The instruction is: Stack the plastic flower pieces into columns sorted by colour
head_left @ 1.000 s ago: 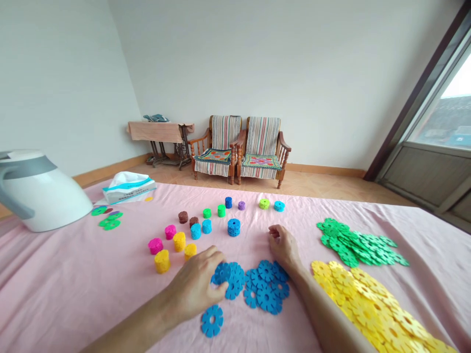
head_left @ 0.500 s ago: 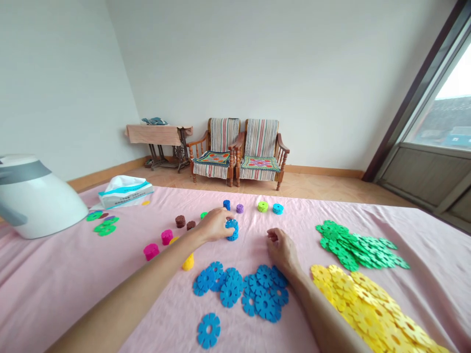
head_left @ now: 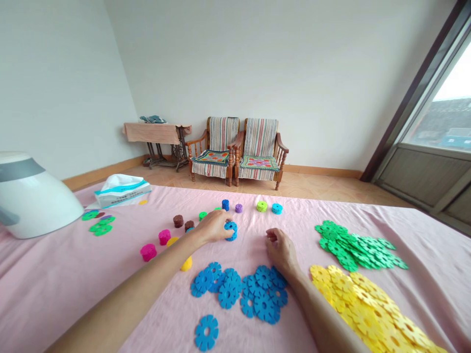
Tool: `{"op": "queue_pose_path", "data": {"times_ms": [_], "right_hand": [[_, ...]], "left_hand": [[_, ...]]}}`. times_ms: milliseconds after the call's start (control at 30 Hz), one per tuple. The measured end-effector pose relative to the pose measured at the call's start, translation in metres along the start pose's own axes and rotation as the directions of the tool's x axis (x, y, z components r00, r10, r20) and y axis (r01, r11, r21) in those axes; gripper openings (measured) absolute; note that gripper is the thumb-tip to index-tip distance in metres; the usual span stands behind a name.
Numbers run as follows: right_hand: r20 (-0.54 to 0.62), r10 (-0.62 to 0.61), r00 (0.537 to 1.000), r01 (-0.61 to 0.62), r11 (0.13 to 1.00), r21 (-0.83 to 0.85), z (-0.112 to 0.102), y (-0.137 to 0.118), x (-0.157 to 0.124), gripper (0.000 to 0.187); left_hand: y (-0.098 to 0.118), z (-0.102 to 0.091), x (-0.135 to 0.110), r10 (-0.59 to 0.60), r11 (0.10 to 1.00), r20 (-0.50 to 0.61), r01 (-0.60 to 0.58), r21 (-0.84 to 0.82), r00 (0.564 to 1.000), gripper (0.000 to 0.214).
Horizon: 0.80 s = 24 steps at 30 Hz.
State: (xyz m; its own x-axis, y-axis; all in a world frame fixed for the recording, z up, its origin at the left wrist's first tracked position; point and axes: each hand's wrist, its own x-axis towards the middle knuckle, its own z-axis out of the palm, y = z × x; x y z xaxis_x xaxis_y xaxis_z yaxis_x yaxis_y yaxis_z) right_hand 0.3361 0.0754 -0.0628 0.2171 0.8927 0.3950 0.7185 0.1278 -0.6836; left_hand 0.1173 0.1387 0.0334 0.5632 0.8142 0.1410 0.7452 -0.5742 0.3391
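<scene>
My left hand (head_left: 214,226) has its thumb and fingers around the edge of a short stack of blue snowflake discs (head_left: 231,231) on the pink cloth. Part of the stack is hidden behind the fingers. To the right, my right hand (head_left: 280,247) rests low over the cloth, fingers loosely bent, with nothing visible in them. Just in front of its wrist lies a loose pile of blue snowflake discs (head_left: 265,305). A second blue cluster (head_left: 228,289) is left of that pile, and one single blue disc (head_left: 206,332) lies nearer to me.
Green discs (head_left: 344,245) and yellow discs (head_left: 371,309) are heaped at right. Small stacks stand around: pink (head_left: 148,252), brown (head_left: 178,221), lime (head_left: 262,206), light blue (head_left: 277,209), purple (head_left: 239,208). At left are a white jug (head_left: 40,201) and a tissue pack (head_left: 123,191).
The blue disc in my left hand, tilted on top of the stack before, now sits lower and more level with it. My right hand stays in nearly the same place.
</scene>
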Motion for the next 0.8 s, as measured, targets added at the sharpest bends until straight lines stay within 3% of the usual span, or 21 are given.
{"op": "queue_pose_path", "data": {"times_ms": [167,267,367,533,800], "right_hand": [[0.002,-0.013,1.0,0.013,1.0,0.013,0.0,0.0,0.0,0.024],[-0.003,-0.016,1.0,0.016,1.0,0.006,0.001,0.001,0.0,0.023],[-0.009,-0.008,1.0,0.008,1.0,-0.011,0.001,0.001,0.0,0.024],[-0.007,-0.002,1.0,0.002,1.0,-0.028,0.002,0.002,0.0,0.024],[-0.006,0.0,1.0,0.0,0.999,-0.039,0.002,0.004,-0.001,0.024]], "left_hand": [[0.009,-0.011,-0.022,0.067,0.997,-0.08,-0.069,-0.027,0.995,0.028],[0.017,-0.016,-0.051,0.161,0.979,0.047,-0.154,-0.132,0.986,0.016],[0.028,-0.013,-0.083,0.221,0.963,0.2,-0.181,-0.199,0.954,0.024],[0.043,0.007,-0.117,0.173,0.981,0.217,-0.149,-0.125,0.961,0.032],[0.052,0.025,-0.127,0.117,0.993,0.154,-0.115,-0.024,0.981,0.015]]}}
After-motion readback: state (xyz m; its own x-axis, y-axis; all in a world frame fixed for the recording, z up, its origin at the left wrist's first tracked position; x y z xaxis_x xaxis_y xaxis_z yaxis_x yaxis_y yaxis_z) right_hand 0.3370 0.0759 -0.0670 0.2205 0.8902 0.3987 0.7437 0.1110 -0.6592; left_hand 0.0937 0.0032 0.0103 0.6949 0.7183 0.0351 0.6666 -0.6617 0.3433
